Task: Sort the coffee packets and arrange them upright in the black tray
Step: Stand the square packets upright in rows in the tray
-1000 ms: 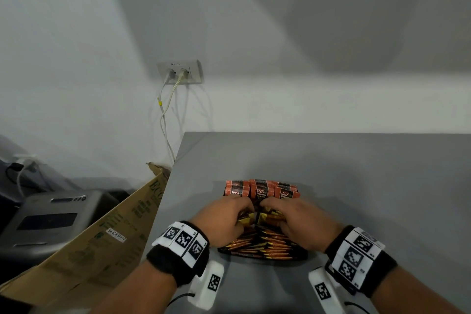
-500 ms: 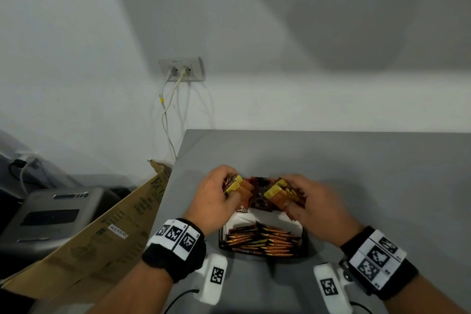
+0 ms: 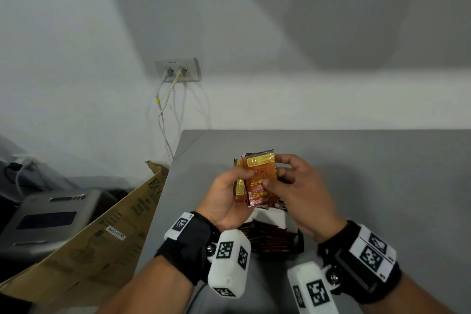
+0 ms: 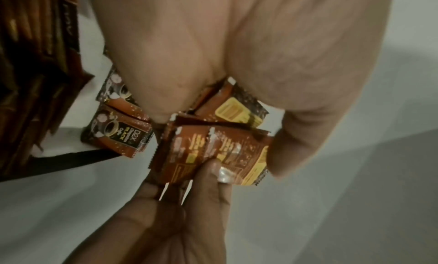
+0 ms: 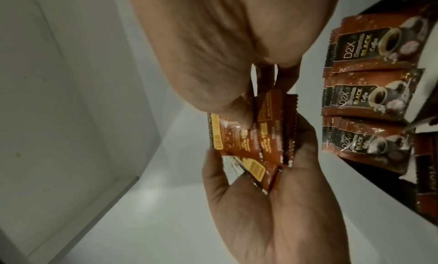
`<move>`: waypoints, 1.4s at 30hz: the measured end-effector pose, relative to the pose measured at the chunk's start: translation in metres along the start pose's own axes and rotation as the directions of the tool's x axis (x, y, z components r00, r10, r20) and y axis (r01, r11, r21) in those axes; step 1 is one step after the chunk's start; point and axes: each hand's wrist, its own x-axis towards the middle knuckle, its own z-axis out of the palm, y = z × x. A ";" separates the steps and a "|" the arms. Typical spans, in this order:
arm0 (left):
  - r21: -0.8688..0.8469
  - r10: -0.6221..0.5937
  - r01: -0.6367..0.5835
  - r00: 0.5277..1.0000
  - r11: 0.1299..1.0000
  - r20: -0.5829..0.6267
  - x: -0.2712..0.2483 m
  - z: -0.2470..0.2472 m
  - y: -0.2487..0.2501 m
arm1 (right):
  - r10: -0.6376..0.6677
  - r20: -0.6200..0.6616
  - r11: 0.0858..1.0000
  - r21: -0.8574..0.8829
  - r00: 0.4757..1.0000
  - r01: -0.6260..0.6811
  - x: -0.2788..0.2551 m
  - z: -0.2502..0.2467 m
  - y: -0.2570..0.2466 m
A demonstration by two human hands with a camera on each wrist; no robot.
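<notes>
Your left hand [image 3: 227, 192] and right hand [image 3: 295, 190] both have their fingers [image 3: 274, 183] pinched on a small stack of coffee packets [image 3: 260, 181], held above the black tray [image 3: 300, 242]. More packets [image 5: 369, 97] stand in that tray on the grey worktop [image 3: 382, 173].

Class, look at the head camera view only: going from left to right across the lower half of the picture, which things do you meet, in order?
Grey machine → cardboard box → left hand → held coffee packets → right hand.
</notes>
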 end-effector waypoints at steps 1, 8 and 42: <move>0.018 0.004 -0.004 1.000 1.000 -0.004 -0.001 0.001 -0.003 | 0.000 0.000 1.000 -0.002 1.000 0.000 -0.002 0.001 0.000; 0.090 0.029 -0.019 0.994 0.996 -0.109 -0.004 0.006 -0.010 | -0.224 0.049 0.786 -0.581 0.973 0.210 -0.010 0.002 -0.001; 0.029 0.028 -0.025 0.992 0.999 -0.122 0.000 0.000 0.005 | -0.310 0.065 0.892 -0.324 0.949 0.314 0.011 -0.023 -0.010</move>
